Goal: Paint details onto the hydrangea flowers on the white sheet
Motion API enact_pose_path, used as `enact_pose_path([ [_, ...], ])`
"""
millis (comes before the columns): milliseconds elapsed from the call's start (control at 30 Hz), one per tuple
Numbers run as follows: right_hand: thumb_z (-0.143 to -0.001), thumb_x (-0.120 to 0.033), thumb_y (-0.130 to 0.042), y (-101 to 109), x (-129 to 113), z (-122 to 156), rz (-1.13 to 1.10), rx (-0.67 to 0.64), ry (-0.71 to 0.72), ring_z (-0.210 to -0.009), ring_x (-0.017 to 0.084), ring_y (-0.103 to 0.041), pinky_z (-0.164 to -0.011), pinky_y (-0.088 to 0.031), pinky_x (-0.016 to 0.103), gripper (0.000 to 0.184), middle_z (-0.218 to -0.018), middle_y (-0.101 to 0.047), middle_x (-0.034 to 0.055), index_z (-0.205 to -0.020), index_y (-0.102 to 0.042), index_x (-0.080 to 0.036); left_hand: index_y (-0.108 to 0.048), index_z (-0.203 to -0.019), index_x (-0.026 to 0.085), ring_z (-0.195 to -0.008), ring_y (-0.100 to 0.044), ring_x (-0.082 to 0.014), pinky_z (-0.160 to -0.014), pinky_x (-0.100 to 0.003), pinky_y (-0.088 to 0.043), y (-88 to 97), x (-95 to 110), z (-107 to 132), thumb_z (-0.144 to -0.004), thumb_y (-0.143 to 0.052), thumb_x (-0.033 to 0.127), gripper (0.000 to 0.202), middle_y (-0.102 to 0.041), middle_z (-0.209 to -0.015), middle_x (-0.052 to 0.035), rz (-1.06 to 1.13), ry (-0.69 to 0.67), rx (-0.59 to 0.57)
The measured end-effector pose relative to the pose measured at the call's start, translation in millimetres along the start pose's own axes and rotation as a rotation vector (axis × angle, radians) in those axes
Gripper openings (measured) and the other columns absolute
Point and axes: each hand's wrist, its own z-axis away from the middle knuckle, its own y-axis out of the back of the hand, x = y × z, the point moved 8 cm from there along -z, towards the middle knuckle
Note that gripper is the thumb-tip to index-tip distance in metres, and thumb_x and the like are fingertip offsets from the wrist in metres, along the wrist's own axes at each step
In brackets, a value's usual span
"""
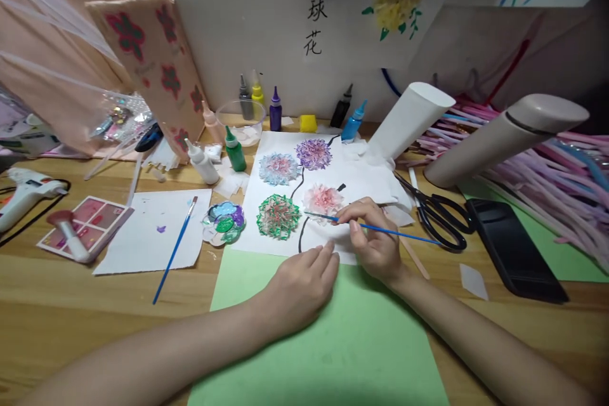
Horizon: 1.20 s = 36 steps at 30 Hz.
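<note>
Lying nearest, a green sheet (323, 342) extends under the left hand (304, 282), which rests palm down and empty, fingers close together on the lower edge of the white paper (359, 165), probably to stop it sliding; beside it, the right hand (375, 244) has thumb and fingers clamped on a slim blue brush (409, 235), gripped toward the bristle end, likely for fine control; the brush lies nearly crosswise, bristles pointing left and slightly away, handle end running right over the scissors (457, 243); its tip is at the lower left of the pink flower (321, 198), though I cannot tell whether it touches; left of the paper sits a paint-smeared palette (223, 223), seemingly kept within reach; farther back stand paint bottles, including a green bottle (235, 151), upright beyond the working area.
</note>
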Motion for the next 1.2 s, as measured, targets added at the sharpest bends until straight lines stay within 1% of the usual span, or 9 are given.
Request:
enact_pose_path([
  [200, -0.081, -0.011, -0.044, -11.6, -11.1, -0.2, 0.047, -0.083, 0.150, -0.072, 0.019, -0.055, -0.067, -0.045, 0.034, 0.016, -0.073, -0.061, 0.0024, -0.084, -0.054, -0.023, -0.053, -0.112, 0.007, -0.082, -0.062, -0.0207, -0.066, -0.030, -0.052, 5.4, -0.4, -4.9, -0.087, -0.041, 0.009, 0.028, -0.066, -0.105, -0.0129, 0.010, -0.002, 0.018],
  [333, -0.081, -0.009, -0.046, -15.8, -8.4, 0.5, 0.027, -0.123, 0.146, -0.075, 0.018, -0.054, -0.069, -0.045, 0.034, 0.017, -0.075, -0.061, 0.0025, -0.087, -0.053, -0.023, -0.053, -0.109, 0.008, -0.076, -0.061, -0.0201, -0.061, -0.030, -0.050, 6.8, -0.4, -7.1, -0.087, -0.040, 0.008, 0.026, -0.066, -0.095, -0.0093, 0.018, 0.005, 0.013],
  [500, -0.082, -0.009, -0.046, -20.5, -7.1, 0.0, 0.029, -0.177, 0.121, -0.077, 0.019, -0.053, -0.070, -0.045, 0.034, 0.017, -0.078, -0.061, 0.0033, -0.090, -0.053, -0.022, -0.054, -0.107, 0.008, -0.081, -0.061, -0.0200, -0.066, -0.029, -0.051, 8.1, 0.4, -6.7, -0.087, -0.039, 0.009, 0.025, -0.066, -0.099, -0.0112, 0.010, -0.002, 0.045],
  [667, -0.081, -0.009, -0.046, -16.5, -8.3, 0.8, 0.034, -0.126, 0.136, -0.079, 0.019, -0.053, -0.071, -0.046, 0.034, 0.017, -0.079, -0.060, 0.0034, -0.089, -0.052, -0.022, -0.053, -0.108, 0.008, -0.078, -0.061, -0.0198, -0.063, -0.029, -0.050, 7.9, -0.1, -6.5, -0.088, -0.040, 0.008, 0.024, -0.066, -0.096, -0.0105, 0.008, -0.002, 0.042],
  [767, -0.081, -0.009, -0.046, -18.1, -10.0, 1.1, 0.018, -0.144, 0.161, -0.078, 0.019, -0.053, -0.070, -0.046, 0.034, 0.017, -0.079, -0.061, 0.0034, -0.090, -0.052, -0.022, -0.054, -0.104, 0.009, -0.077, -0.061, -0.0201, -0.063, -0.029, -0.050, 8.0, -0.4, -6.5, -0.087, -0.039, 0.008, 0.022, -0.066, -0.092, -0.0095, 0.013, -0.001, 0.040],
  [833, -0.081, -0.009, -0.046, -18.4, -10.4, 0.7, 0.018, -0.148, 0.161, -0.078, 0.019, -0.053, -0.070, -0.046, 0.033, 0.017, -0.079, -0.061, 0.0035, -0.090, -0.052, -0.022, -0.054, -0.105, 0.009, -0.078, -0.061, -0.0203, -0.064, -0.029, -0.051, 6.6, -0.4, -6.0, -0.087, -0.039, 0.008, 0.023, -0.066, -0.095, -0.0102, 0.011, -0.002, 0.031],
  [1000, -0.079, -0.007, -0.044, -7.7, -15.9, 1.3, 0.010, -0.035, 0.189, -0.074, 0.019, -0.052, -0.068, -0.045, 0.033, 0.018, -0.076, -0.059, 0.0030, -0.087, -0.051, -0.022, -0.051, -0.117, 0.005, -0.089, -0.061, -0.0213, -0.071, -0.030, -0.052, 2.8, 0.5, -2.9, -0.088, -0.041, 0.010, 0.031, -0.064, -0.110, -0.0138, -0.002, -0.011, 0.019],
  [1067, -0.078, -0.007, -0.043, -7.2, -17.6, 2.4, 0.003, -0.031, 0.203, -0.073, 0.019, -0.052, -0.067, -0.044, 0.033, 0.019, -0.074, -0.059, 0.0026, -0.087, -0.051, -0.023, -0.049, -0.121, 0.005, -0.090, -0.061, -0.0213, -0.073, -0.030, -0.052, 2.4, 0.7, -2.2, -0.088, -0.040, 0.010, 0.034, -0.064, -0.112, -0.0140, 0.003, -0.010, 0.020],
  [1200, -0.079, -0.007, -0.045, -15.8, -15.9, 2.7, 0.009, -0.114, 0.197, -0.075, 0.018, -0.051, -0.069, -0.044, 0.032, 0.017, -0.075, -0.059, 0.0030, -0.087, -0.051, -0.022, -0.053, -0.112, 0.007, -0.081, -0.061, -0.0206, -0.067, -0.030, -0.052, 4.8, 0.4, -2.9, -0.087, -0.040, 0.010, 0.028, -0.066, -0.096, -0.0102, 0.015, 0.000, 0.043],
])
